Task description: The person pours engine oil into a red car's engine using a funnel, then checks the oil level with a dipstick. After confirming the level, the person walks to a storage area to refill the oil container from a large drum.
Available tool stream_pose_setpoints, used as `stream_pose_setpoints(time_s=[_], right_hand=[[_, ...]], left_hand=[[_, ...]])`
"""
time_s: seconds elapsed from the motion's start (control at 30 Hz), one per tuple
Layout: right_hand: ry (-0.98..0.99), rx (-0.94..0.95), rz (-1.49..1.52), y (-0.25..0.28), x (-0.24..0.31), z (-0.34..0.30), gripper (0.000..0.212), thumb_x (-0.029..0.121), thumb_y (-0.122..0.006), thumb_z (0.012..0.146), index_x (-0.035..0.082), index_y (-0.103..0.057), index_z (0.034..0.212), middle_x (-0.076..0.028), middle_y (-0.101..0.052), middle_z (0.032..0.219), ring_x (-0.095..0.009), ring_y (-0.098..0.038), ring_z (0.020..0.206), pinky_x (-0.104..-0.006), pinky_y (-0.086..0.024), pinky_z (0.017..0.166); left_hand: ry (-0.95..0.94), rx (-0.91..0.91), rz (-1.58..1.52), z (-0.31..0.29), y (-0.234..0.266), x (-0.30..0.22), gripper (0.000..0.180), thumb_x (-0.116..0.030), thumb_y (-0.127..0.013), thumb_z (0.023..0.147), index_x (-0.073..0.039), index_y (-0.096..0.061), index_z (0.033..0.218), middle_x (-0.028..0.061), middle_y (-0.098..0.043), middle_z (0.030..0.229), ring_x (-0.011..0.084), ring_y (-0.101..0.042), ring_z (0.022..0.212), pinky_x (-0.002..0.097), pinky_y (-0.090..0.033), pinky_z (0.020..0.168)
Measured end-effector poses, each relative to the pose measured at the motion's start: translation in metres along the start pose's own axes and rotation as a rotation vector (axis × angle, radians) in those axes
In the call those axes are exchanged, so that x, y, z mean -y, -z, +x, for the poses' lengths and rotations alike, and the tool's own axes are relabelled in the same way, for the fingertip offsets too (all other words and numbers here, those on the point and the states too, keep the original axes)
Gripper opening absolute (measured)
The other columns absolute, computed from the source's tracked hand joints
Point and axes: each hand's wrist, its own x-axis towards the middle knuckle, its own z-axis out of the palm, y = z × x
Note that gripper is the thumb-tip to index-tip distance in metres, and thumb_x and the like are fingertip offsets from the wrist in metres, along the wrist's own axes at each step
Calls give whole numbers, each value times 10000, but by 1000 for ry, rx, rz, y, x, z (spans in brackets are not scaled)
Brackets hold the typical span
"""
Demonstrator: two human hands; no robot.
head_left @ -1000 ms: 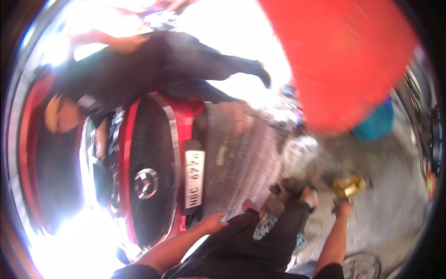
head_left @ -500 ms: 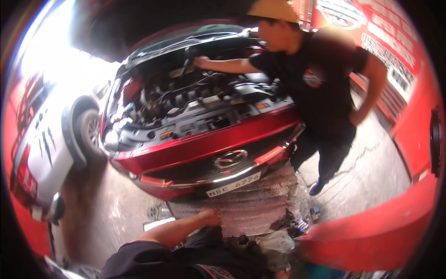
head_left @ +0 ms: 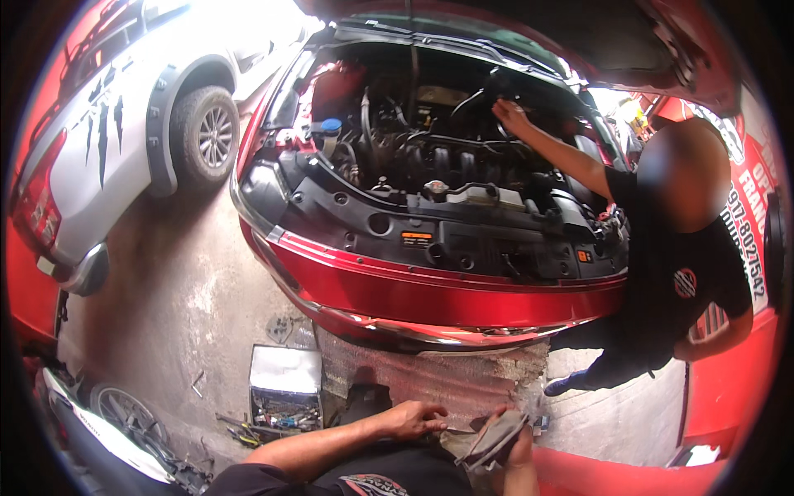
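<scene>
In front of my body, my right hand (head_left: pixel 519 453) is closed on a crumpled grey-brown cloth (head_left: pixel 484 440). My left hand (head_left: pixel 413 420) is beside the cloth's left side, palm down, its fingers apart with nothing in them. Whether a fingertip touches the cloth I cannot tell. Ahead of me stands a red car (head_left: pixel 447 302) with its hood raised. Its engine bay (head_left: pixel 447 157) lies exposed. A co-worker in a black shirt (head_left: pixel 691 285) leans in from the right, and that person's hand (head_left: pixel 513 116) reaches over the back of the engine.
An open toolbox (head_left: pixel 285 369) full of hand tools sits on the floor left of my arm. A silver vehicle (head_left: pixel 124 157) is parked at the left, with a motorcycle (head_left: pixel 107 446) nearer me. A flattened brown sheet (head_left: pixel 430 372) lies before the bumper. Red panels edge the right side.
My view has turned left, so the car sits further right. The cloth in my right hand has come into plain view. The co-worker still reaches into the engine bay, now leaning further forward.
</scene>
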Motion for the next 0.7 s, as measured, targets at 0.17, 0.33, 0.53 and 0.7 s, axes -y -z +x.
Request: stream_pose_setpoints(time_s=[0.17, 0.33, 0.53, 0.7], right_hand=[[462, 80, -676, -203, 21, 46, 729, 514, -696, 843, 10, -478, 1322, -101, -572, 1203, -209, -594, 1062, -328, -513, 893], [545, 144, -668, -243, -7, 83, 905, 476, -645, 882, -7, -245, 1534, -153, -402, 1478, -269, -374, 1381, -432, -267, 1178], [197, 8, -692, -260, 0, 125, 413, 159, -492, 992, -9, -461, 1369, -148, -636, 1139, -213, -615, 1047, -357, -503, 931], [308, 74, -585, -284, 38, 190, 218, 150, -507, 1011, 9, -536, 1176, -67, -594, 865, -132, -576, 669, -268, -491, 577]], left_hand=[[-125, -2, -402, -28, 73, -64, 486, -324, -547, 1036, -38, -486, 1424, 152, -711, 1097, 244, -680, 923, 375, -525, 827], [-494, -576, -126, -22, 109, -103, 512, -172, -574, 962, -84, -450, 1451, 214, -685, 975, 296, -701, 828, 389, -549, 677], [-239, -330, 394, -35, 139, -95, 411, -127, -607, 847, -99, -548, 1253, 170, -643, 723, 377, -683, 718, 469, -526, 564], [-365, -514, 184, -45, 154, -100, 540, -201, -710, 878, -124, -554, 1388, 153, -662, 798, 350, -663, 739, 439, -535, 653]])
